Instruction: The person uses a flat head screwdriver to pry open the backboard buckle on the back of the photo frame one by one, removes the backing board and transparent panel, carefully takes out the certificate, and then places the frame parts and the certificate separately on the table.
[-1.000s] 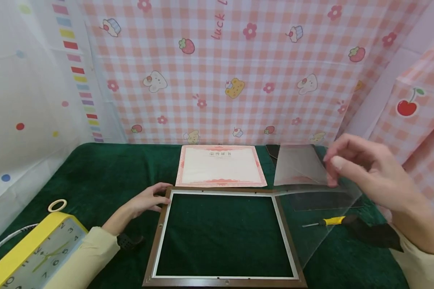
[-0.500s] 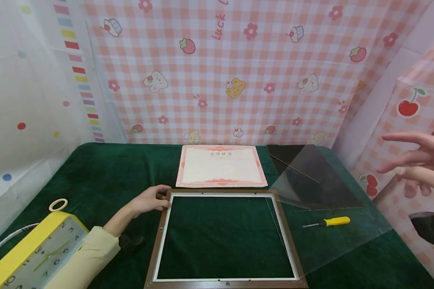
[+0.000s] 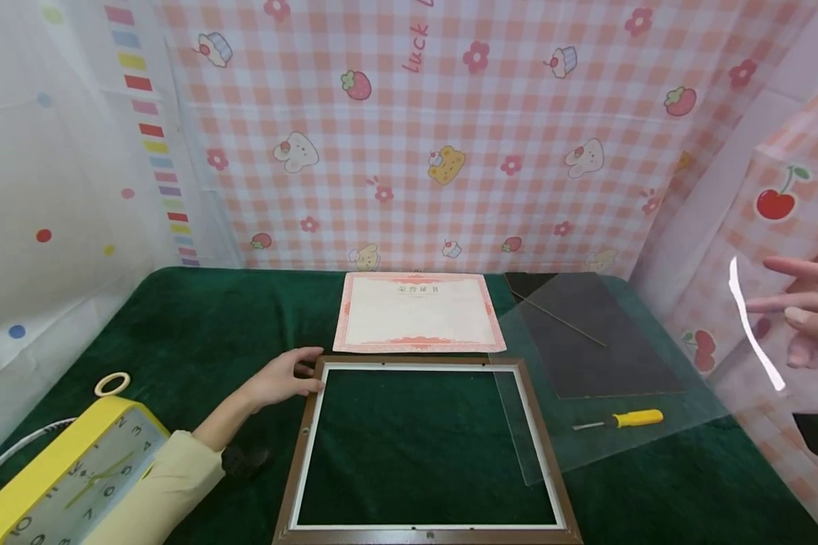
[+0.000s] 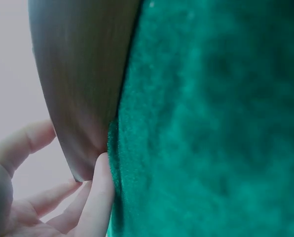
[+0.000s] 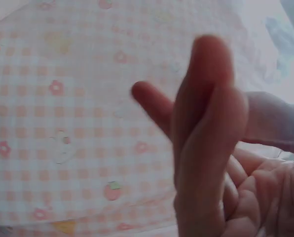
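A brown picture frame point(image 3: 354, 535) with a white inner lip lies flat on the green cloth. My left hand point(image 3: 282, 378) grips its far left corner; in the left wrist view the thumb and fingers are on either side of the brown edge point(image 4: 83, 89). At the right, my right hand point(image 3: 814, 310) pinches a clear sheet point(image 3: 586, 446) near its far edge, where a white glare streak shows. The sheet slants over the frame's right side, with one corner inside the opening. In the right wrist view the fingers point(image 5: 206, 133) are bent, and the sheet barely shows.
A red-bordered certificate point(image 3: 419, 318) lies behind the frame. Right of it is a dark backing board point(image 3: 607, 363) with a thin stick point(image 3: 559, 318) on it. A yellow-handled screwdriver point(image 3: 637, 418) lies under the sheet. A yellow clock point(image 3: 102, 469) and ring point(image 3: 112, 384) are at left.
My right hand has moved right, taking the clear sheet with it and tilting it; the sheet's near corner has shifted over the frame's opening. The left hand keeps its hold on the frame corner.
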Action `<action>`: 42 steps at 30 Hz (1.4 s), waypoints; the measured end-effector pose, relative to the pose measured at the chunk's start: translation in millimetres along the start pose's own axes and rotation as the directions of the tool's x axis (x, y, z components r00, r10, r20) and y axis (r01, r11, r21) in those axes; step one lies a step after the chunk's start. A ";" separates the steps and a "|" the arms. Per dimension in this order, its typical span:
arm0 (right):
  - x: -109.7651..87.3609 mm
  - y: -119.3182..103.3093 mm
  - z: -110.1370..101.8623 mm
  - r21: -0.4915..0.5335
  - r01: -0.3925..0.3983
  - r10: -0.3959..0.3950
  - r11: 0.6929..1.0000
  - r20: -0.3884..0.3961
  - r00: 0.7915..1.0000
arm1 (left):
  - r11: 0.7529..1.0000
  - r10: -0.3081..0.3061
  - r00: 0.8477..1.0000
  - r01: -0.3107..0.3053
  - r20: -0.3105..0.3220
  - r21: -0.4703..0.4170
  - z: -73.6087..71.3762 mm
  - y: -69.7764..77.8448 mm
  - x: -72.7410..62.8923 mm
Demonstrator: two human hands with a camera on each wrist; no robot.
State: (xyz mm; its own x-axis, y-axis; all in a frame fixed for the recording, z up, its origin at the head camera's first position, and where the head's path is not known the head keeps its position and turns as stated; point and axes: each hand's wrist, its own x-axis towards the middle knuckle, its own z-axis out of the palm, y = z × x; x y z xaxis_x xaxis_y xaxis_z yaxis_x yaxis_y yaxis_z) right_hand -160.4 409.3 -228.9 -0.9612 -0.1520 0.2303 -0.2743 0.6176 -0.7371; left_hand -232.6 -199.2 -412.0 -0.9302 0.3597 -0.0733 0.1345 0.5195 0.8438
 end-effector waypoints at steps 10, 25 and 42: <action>4.9 13.6 42.0 0.629 0.214 -0.294 0.747 0.024 0.955 | 0.978 0.134 0.991 -0.131 -0.007 0.164 -1.8 -3.3 -16.4; 38.8 28.4 131.7 0.968 0.009 -0.224 0.251 0.049 0.973 | 0.973 0.089 0.971 -0.132 0.221 0.191 7.8 20.3 -78.7; 80.6 0.5 204.4 0.930 -0.074 -0.023 0.359 0.088 0.996 | 0.928 -0.230 0.929 0.119 0.291 0.354 29.7 45.2 -116.8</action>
State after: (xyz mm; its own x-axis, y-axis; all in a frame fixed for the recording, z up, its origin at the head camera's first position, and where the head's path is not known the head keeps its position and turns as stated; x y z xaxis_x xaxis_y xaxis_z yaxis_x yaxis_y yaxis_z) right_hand -244.2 239.7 -340.5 -0.9534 -0.2338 0.1906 -0.0555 -0.4851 -0.8727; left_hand -107.8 -194.8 -381.1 -0.7956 0.4401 -0.4163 0.1352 0.7989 0.5861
